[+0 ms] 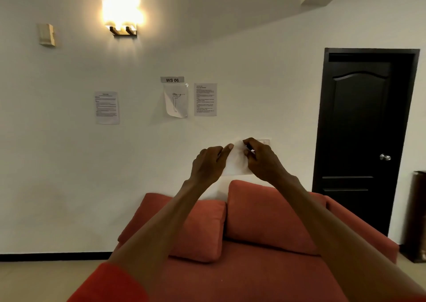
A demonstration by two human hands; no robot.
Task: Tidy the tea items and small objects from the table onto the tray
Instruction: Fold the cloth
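Note:
Both my arms are stretched forward and raised in front of the wall. Between the hands is a white sheet of paper or napkin [236, 161]. My left hand [208, 163] pinches its left edge with thumb and fingers. My right hand [261, 158] pinches its top right corner with curled fingers. No table, tray or tea items are in view.
A red sofa [242, 274] with two red cushions [269, 214] stands below my arms against the white wall. Printed sheets and a "WS 06" label [172, 79] hang on the wall. A dark door [362, 135] is at right, a lit wall lamp [122, 18] at upper left.

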